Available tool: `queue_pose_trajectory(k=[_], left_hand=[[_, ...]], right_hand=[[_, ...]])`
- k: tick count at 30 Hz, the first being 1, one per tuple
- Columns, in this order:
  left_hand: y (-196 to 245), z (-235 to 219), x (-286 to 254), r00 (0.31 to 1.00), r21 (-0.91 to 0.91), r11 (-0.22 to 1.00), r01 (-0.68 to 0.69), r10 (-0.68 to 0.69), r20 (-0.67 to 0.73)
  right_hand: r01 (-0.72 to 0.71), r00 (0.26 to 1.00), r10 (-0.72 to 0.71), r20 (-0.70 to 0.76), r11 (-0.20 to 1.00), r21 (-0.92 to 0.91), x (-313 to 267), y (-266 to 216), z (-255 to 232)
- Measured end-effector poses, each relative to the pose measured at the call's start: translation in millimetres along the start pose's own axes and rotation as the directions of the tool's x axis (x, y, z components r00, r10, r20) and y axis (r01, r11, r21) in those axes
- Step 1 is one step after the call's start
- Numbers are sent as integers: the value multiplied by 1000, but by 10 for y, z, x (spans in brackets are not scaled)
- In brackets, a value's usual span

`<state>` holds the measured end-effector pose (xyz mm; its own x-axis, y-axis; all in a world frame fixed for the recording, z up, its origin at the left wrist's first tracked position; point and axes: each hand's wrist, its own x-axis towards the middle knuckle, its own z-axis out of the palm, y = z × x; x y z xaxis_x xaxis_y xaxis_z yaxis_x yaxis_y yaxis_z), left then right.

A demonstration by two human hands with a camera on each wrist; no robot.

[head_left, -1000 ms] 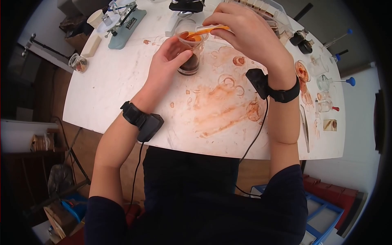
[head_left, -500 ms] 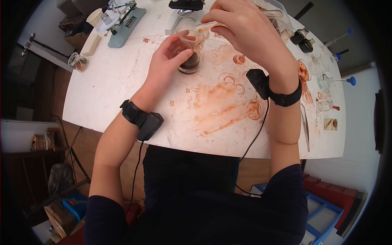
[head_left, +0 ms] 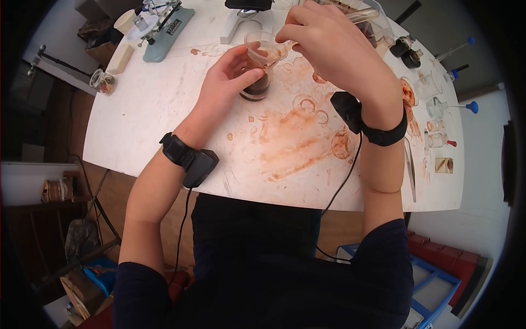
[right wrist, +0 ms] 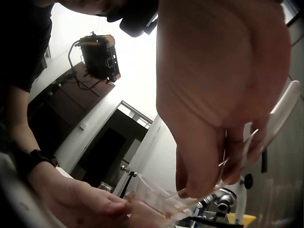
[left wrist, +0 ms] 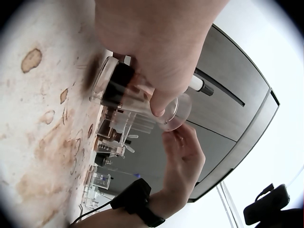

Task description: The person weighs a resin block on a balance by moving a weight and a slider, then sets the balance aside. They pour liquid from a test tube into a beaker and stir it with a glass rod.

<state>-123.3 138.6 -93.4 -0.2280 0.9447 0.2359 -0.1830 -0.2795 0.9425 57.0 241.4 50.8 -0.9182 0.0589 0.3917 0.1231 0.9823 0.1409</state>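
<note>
My left hand (head_left: 222, 79) curls round a clear glass beaker (head_left: 255, 93) with dark liquid in its lower part. The thumb lies along the beaker's near side, and the base is close over the stained tabletop. A clear flared funnel (head_left: 267, 55) sits at the beaker's top, its rim tilted to the right. My right hand (head_left: 334, 46) pinches a clear glass test tube (head_left: 364, 15) slanted down to the left, mouth end at the funnel's rim. In the right wrist view the test tube (right wrist: 285, 102) looks nearly clear, and its mouth overlaps the funnel (right wrist: 152, 192).
A microscope (head_left: 246, 22) stands behind the beaker, a balance (head_left: 170, 33) to the left. Nearer the left edge is a small jar (head_left: 103, 82). Rightward lie tweezers (head_left: 411, 170), a stained dish (head_left: 408, 93) and a glass bottle with a blue-bulbed dropper (head_left: 472, 107). Reddish-brown stains (head_left: 296, 142) mark the tabletop.
Orange liquid seen in the test tube and funnel has gone from view. The tube's closed end has risen into sight behind the right hand. Funnel and beaker have shifted slightly right.
</note>
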Motion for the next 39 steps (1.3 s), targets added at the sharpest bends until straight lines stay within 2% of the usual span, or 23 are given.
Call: queue_pose_trajectory(k=[2,5,14,20,26,32,39], left_hand=[[-11,-4,-3,1000,-6,1000,-1,1,22],[-11,-6,-10,999,-13,1000,-1,1,46],[16,9,-24,997,-8,1000,25,-25,67],[12,7,-20,997,1,1000,22,-22,74],[1,-9,-17,995,28,999,18,-20,95],[-9,1,-20,997,23,999,27,-29,73],[12,9,-8,1000,-12,1000,13,-13,22]], right_hand=[[-6,999,6,-41,1000,7,-12,-34,-30],[9,1000,-9,19,1000,21,-16,-53,-61],[8,1000,-7,22,999,-31,-35,-61,-51],[33,996,-33,85,999,-1,-31,-67,-53],[10,997,-13,69,998,54,-49,-62,-46],[26,998,-28,60,999,36,-55,-41,-18],[-29,999,37,-40,985,170,-19,-4,-9]])
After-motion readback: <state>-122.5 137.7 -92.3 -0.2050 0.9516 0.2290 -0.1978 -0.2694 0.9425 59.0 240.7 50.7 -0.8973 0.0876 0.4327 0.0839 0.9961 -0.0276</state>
